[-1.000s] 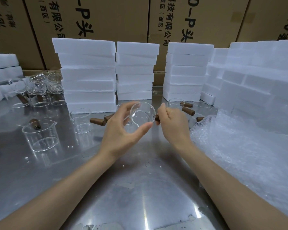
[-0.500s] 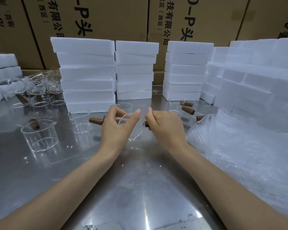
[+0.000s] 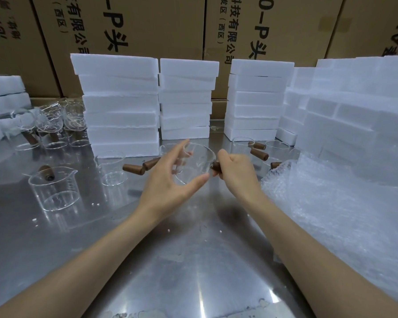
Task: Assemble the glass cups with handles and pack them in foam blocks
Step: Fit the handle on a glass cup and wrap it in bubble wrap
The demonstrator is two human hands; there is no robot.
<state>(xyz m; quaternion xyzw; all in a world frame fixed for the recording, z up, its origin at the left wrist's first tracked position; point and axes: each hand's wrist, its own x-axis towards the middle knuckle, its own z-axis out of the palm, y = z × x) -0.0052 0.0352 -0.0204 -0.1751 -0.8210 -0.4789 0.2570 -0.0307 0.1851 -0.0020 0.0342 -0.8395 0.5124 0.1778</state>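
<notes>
Above the steel desk (image 3: 193, 260), dead center, the left hand (image 3: 168, 182) cradles a clear glass cup (image 3: 193, 164) tipped sideways, thumb and fingers spread round its body, probably to steady it. At 3 o'clock of it, the right hand (image 3: 237, 171) pinches the brown handle (image 3: 216, 167) against the cup's wall, likely mid-fitting. Foam blocks (image 3: 122, 106) wait stacked at 12 o'clock.

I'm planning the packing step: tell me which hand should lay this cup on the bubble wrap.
Right, probably. The right hand already grips the wooden handle of the glass cup, and the bubble wrap lies on its side.
</notes>
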